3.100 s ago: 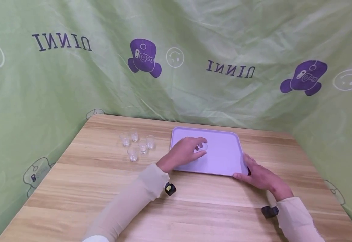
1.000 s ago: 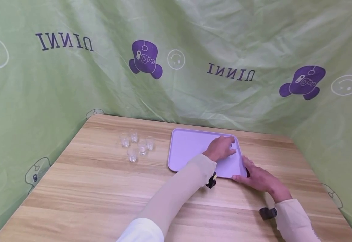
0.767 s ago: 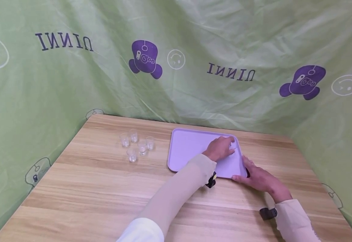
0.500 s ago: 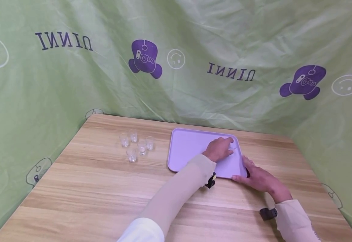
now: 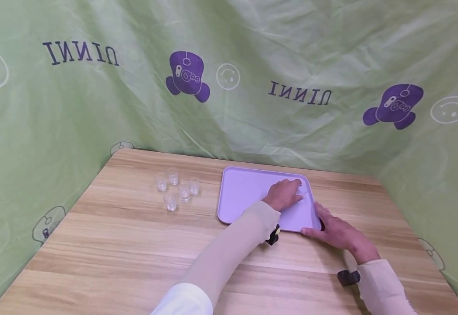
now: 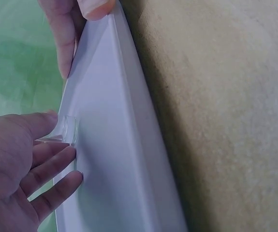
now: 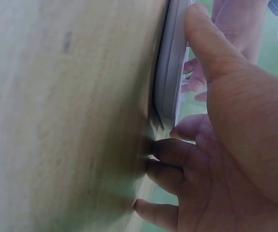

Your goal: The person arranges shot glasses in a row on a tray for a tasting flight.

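A lilac tray (image 5: 242,181) lies flat on the wooden table. Over its right end, my left hand (image 5: 284,194) pinches a small clear shot glass (image 6: 70,129) between thumb and index finger, the other fingers spread beside it. From above, the hand partly covers the glass, which sits close to the tray surface. My right hand (image 5: 333,227) grips the tray's near right corner: its thumb presses the near rim and its index finger meets the right side. Its other fingertips (image 7: 160,174) rest low at the table beside the corner.
Several clear shot glasses (image 5: 184,192) stand upright in a loose group left of the tray. A green printed cloth (image 5: 237,122) hangs behind the table's far edge and along both sides. Bare wooden tabletop (image 5: 134,245) stretches in front.
Since the earliest frame, my left hand has carried the shot glass from the tray's middle to its right end. Over the last second it shifts only slightly left. My right hand stays at the corner.
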Demonstrator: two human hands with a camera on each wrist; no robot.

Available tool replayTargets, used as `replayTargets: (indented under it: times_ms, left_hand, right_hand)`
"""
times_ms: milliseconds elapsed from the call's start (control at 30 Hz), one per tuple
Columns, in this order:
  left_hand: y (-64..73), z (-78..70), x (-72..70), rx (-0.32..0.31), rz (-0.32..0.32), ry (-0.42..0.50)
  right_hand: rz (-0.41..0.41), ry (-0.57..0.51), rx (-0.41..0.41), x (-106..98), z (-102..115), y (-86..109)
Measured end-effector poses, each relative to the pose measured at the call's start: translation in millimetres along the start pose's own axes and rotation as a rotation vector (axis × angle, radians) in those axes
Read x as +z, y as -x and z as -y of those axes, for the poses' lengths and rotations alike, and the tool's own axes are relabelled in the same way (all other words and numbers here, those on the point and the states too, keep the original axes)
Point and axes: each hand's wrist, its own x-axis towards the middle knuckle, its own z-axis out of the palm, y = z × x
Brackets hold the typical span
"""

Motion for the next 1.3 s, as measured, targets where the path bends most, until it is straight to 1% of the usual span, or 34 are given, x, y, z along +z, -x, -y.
replayTargets:
  times_ms: [333, 667, 833, 933, 1033, 1200, 1300]
  left_hand:
    - [0.6, 0.8, 1.0, 0.002, 0.019, 0.014]
    - [1.7, 5.3, 5.3, 0.024, 0.001, 0.084]
    - [3.6, 6.7, 3.7, 0.019, 0.011, 0.110]
    - [6.5, 7.9, 0.5, 0.022, 0.025, 0.120]
    - [10.5, 9.8, -2.7, 0.038, 0.033, 0.132]
    - [18.2, 16.0, -4.7, 0.070, 0.016, 0.139]
    - [23.7, 19.9, -5.7, 0.087, 0.006, 0.140]
  right_hand:
    - [0.002, 0.009, -0.004, 0, 0, -0.4]
    - [-0.003, 0.012, -0.003, 1, -1, -0.8]
    - [0.009, 0.003, 0.012, 2, -2, -2.5]
    - [0.015, -0.003, 0.022, 3, -2, -2.5]
    - [0.010, -0.002, 0.022, 3, -2, -2.2]
    - [0.005, 0.007, 0.011, 3, -1, -2.8]
    - [0.008, -0.006, 0.010, 3, 0, -2.4]
